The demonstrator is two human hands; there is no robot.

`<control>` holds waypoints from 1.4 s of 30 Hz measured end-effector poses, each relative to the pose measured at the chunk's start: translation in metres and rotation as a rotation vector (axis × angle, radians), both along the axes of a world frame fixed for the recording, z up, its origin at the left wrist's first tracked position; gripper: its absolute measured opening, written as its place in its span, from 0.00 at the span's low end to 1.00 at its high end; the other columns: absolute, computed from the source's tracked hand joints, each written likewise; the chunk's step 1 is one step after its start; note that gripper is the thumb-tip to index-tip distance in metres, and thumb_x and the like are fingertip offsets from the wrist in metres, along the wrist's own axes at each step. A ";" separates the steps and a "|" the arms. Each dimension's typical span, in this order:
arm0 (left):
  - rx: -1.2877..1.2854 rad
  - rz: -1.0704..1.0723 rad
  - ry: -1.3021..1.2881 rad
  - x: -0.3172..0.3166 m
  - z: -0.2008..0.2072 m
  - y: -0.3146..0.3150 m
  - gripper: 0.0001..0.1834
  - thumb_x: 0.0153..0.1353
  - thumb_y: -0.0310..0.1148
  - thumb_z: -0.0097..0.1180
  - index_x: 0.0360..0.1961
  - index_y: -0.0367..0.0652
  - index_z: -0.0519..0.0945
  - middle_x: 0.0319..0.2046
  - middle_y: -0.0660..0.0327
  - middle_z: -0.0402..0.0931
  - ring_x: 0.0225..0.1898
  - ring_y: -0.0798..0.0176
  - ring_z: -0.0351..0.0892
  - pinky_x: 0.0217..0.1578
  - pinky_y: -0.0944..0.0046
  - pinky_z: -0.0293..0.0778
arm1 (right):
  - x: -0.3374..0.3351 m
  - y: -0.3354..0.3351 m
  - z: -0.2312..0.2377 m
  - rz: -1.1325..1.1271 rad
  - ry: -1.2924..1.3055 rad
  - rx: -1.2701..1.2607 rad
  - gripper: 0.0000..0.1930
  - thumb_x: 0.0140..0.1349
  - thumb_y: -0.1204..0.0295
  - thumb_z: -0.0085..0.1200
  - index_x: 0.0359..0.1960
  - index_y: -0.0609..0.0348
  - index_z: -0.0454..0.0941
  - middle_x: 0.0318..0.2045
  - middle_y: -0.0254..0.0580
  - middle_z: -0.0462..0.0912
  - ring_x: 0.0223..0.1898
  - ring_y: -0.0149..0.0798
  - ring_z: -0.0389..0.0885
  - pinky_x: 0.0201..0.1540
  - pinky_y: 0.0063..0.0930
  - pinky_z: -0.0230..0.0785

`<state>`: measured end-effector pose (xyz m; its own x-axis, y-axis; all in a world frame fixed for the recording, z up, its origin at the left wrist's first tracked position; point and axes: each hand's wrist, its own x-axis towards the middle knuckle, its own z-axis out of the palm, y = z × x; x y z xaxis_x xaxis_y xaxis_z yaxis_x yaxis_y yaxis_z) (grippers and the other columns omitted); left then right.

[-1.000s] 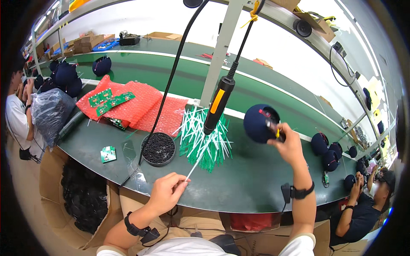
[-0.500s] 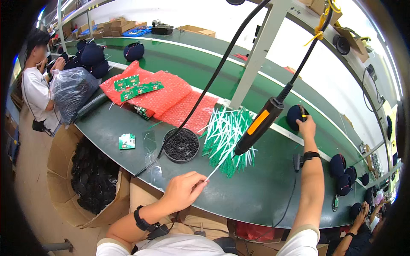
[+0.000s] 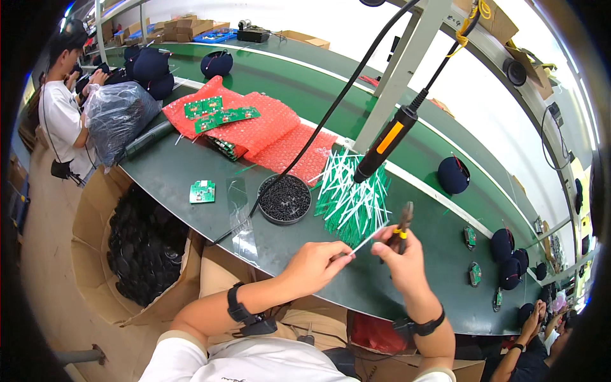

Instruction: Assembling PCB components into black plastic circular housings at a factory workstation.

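Observation:
My left hand (image 3: pixel 313 266) pinches one end of a thin white strip (image 3: pixel 364 242), which slants up toward my right hand. In my right hand (image 3: pixel 406 266) are pliers (image 3: pixel 403 230) with yellow-marked dark handles, jaws pointing up. My right fingertips meet the strip's far end; whether they grip it is unclear. Just beyond my hands lies a pile of white and green strips (image 3: pixel 353 197). A black power screwdriver (image 3: pixel 388 143) with an orange stripe hangs above it. To the left stands a round dish (image 3: pixel 284 223) of small black pieces.
Green circuit boards lie on red bubble wrap (image 3: pixel 267 121); another circuit board (image 3: pixel 202 191) is nearer. A dark blue round case (image 3: pixel 453 175) sits on the conveyor belt (image 3: pixel 420 159). A cardboard box (image 3: pixel 95 254) of black parts stands left. Co-workers sit far left and right.
My right hand has left the dark blue round case and come back to my left hand with the pliers. My left hand has shifted right with the strip. The view has turned slightly.

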<state>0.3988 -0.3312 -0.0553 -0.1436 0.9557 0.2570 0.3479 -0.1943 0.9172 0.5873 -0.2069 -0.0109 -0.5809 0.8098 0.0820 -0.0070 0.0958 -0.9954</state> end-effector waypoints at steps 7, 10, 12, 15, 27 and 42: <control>0.155 0.059 -0.022 0.005 -0.013 -0.001 0.10 0.70 0.30 0.59 0.49 0.42 0.84 0.24 0.57 0.80 0.23 0.64 0.80 0.28 0.62 0.74 | -0.020 0.020 -0.004 -0.067 -0.059 -0.037 0.10 0.62 0.83 0.64 0.38 0.59 0.74 0.31 0.37 0.82 0.31 0.30 0.82 0.35 0.27 0.76; 0.067 0.079 -0.007 0.005 -0.016 -0.006 0.09 0.69 0.31 0.59 0.47 0.42 0.84 0.28 0.55 0.82 0.26 0.58 0.82 0.30 0.59 0.76 | -0.030 0.075 -0.003 -0.182 -0.093 0.016 0.09 0.61 0.82 0.63 0.37 0.59 0.74 0.29 0.38 0.82 0.28 0.31 0.80 0.31 0.27 0.74; 0.150 0.013 0.131 0.005 -0.017 -0.006 0.07 0.69 0.32 0.59 0.43 0.42 0.84 0.32 0.54 0.83 0.32 0.52 0.84 0.34 0.54 0.78 | -0.039 0.109 -0.009 -0.200 -0.137 -0.004 0.09 0.61 0.81 0.63 0.37 0.59 0.74 0.29 0.38 0.82 0.27 0.32 0.80 0.29 0.27 0.73; 0.114 -0.008 0.152 0.004 -0.018 -0.007 0.07 0.68 0.33 0.60 0.42 0.42 0.84 0.35 0.53 0.84 0.38 0.48 0.84 0.38 0.51 0.78 | -0.050 0.152 -0.019 -0.166 -0.248 -0.063 0.07 0.62 0.80 0.62 0.37 0.60 0.76 0.27 0.38 0.83 0.26 0.32 0.81 0.25 0.27 0.72; 0.144 -0.031 0.166 0.003 -0.018 -0.007 0.07 0.68 0.32 0.59 0.41 0.42 0.84 0.36 0.54 0.84 0.38 0.47 0.84 0.39 0.51 0.78 | -0.020 0.199 -0.069 -0.578 -0.908 0.963 0.16 0.65 0.60 0.64 0.41 0.61 0.78 0.40 0.52 0.82 0.44 0.57 0.82 0.48 0.50 0.74; 0.159 0.017 0.176 0.006 -0.023 -0.007 0.06 0.66 0.31 0.60 0.41 0.43 0.84 0.39 0.56 0.79 0.41 0.48 0.82 0.41 0.50 0.78 | -0.021 0.189 -0.066 -0.624 -0.892 0.907 0.20 0.63 0.60 0.63 0.49 0.60 0.78 0.46 0.53 0.83 0.50 0.57 0.81 0.53 0.50 0.73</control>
